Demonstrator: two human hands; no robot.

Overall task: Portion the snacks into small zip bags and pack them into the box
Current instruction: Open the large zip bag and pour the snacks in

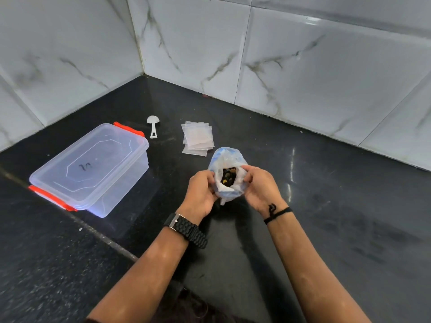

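While the mouth of the snack bag (pixel 227 176) is being held apart near the middle of the black tabletop (pixel 326 217), its thin plastic rim is pinched on one side by the left hand (pixel 200 192) and on the other by the right hand (pixel 260 186), fingers curled onto the film on both sides. Dark and yellowish snacks (pixel 228 177) can be seen through the opening, and the bag is judged to be soft, crinkly and rather slippery, with no stiffness of its own, so that it would likely slump or spill if released while open. A hold at the rim, on two opposite sides, is judged best for keeping the mouth wide; a grip lower down would squeeze the contents, which may be brittle. Just beyond the bag, a loose stack of small zip bags (pixel 197 138) is laid flat; these are taken to be very light and clingy, best separated by a corner or the zip edge. A white plastic scoop (pixel 153 125) is lying further left of them, and a clear box (pixel 93 169) with orange clips is set well to the left, its lid still on. No portion is seen to have been bagged yet, and the box is judged rigid and light
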